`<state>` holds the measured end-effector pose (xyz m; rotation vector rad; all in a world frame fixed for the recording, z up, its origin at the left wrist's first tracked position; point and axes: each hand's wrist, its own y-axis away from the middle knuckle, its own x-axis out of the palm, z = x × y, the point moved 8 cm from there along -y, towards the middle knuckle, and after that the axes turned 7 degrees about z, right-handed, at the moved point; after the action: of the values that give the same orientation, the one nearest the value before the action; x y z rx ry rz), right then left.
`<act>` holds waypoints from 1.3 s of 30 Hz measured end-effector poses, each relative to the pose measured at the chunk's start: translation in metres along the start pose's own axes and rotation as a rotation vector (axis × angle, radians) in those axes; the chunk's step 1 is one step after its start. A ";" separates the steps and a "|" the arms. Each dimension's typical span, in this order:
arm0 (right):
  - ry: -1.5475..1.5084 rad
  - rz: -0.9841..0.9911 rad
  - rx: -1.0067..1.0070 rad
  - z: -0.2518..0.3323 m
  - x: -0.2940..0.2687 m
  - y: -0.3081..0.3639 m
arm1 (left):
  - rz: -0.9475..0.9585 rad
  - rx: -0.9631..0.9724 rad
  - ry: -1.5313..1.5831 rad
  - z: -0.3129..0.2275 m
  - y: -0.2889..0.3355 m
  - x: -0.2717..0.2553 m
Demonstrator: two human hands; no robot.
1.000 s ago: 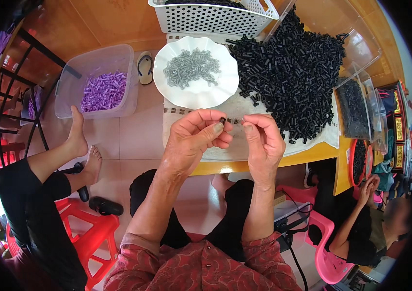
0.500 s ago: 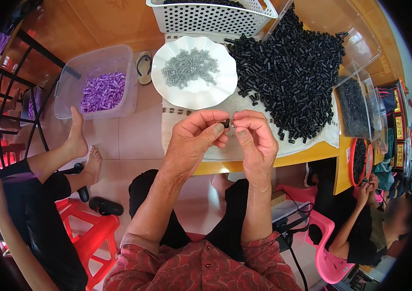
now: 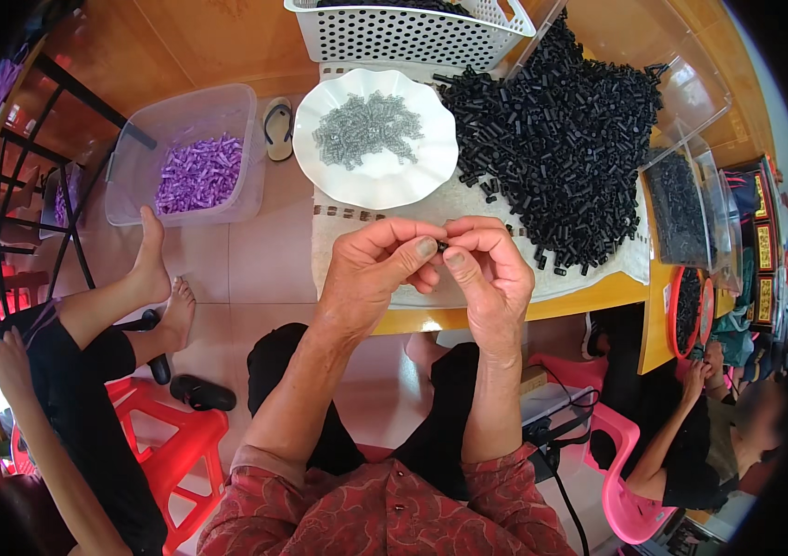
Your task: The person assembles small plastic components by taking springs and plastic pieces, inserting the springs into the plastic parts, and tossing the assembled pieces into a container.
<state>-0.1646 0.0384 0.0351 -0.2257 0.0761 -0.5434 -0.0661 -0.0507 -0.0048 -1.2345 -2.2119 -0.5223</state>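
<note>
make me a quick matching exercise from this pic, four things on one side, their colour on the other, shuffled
Things:
1. small pieces in the plate
2. heap of little tubes on the table
3. bits in the clear bin on the floor
4. perforated basket at the top

Colours:
A. purple
B. white
C. grey
D. black

Pairs: 1-C, 2-D, 3-A, 4-B

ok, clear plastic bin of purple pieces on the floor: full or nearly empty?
Partly filled: the clear plastic bin holds purple pieces heaped at one end, walls mostly bare.
</note>
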 end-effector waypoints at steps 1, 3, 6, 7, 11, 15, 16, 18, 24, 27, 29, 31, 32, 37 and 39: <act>0.000 0.000 0.000 0.000 0.000 0.000 | 0.008 0.003 -0.017 0.000 0.000 0.000; -0.107 0.003 0.041 -0.003 0.001 0.000 | 0.030 -0.009 0.018 0.003 -0.001 0.001; -0.222 -0.014 0.053 -0.004 0.002 0.001 | 0.081 -0.040 0.165 0.008 -0.001 0.003; -0.219 -0.015 0.052 -0.003 0.002 0.000 | 0.119 -0.061 0.284 0.009 -0.001 0.007; -0.133 -0.048 0.021 0.003 -0.003 -0.001 | 0.116 -0.088 0.314 0.012 -0.002 0.007; 0.101 -0.065 -0.037 0.009 -0.003 0.001 | 0.082 -0.079 0.272 0.013 -0.002 0.005; 0.106 -0.070 -0.038 0.009 -0.002 0.001 | 0.085 -0.069 0.239 0.012 -0.002 0.006; 0.274 -0.055 -0.139 0.019 0.006 0.002 | 0.049 -0.060 0.209 0.011 -0.001 0.002; 0.342 -0.176 -0.219 0.022 0.014 0.006 | -0.045 -0.037 0.177 0.009 0.000 -0.005; 0.311 -0.204 -0.215 0.022 0.009 0.007 | -0.040 -0.040 0.191 0.010 0.000 -0.003; 0.315 -0.190 -0.240 0.022 0.008 0.007 | -0.007 -0.049 0.241 0.013 0.000 -0.002; 0.348 -0.137 -0.228 0.026 0.006 0.004 | -0.014 -0.039 0.246 0.015 0.000 -0.004; 0.380 -0.082 -0.215 0.027 0.005 0.002 | -0.021 -0.027 0.250 0.015 0.000 -0.005; 0.506 -0.402 -0.004 0.031 -0.062 0.007 | -0.024 -0.070 0.292 0.010 0.001 -0.002; 0.654 -0.413 -0.066 0.021 -0.080 0.009 | -0.024 -0.073 0.305 0.010 -0.001 0.000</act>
<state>-0.2255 0.0919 0.0541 -0.1186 0.6951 -1.0120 -0.0692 -0.0458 -0.0126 -1.0849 -1.9667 -0.7539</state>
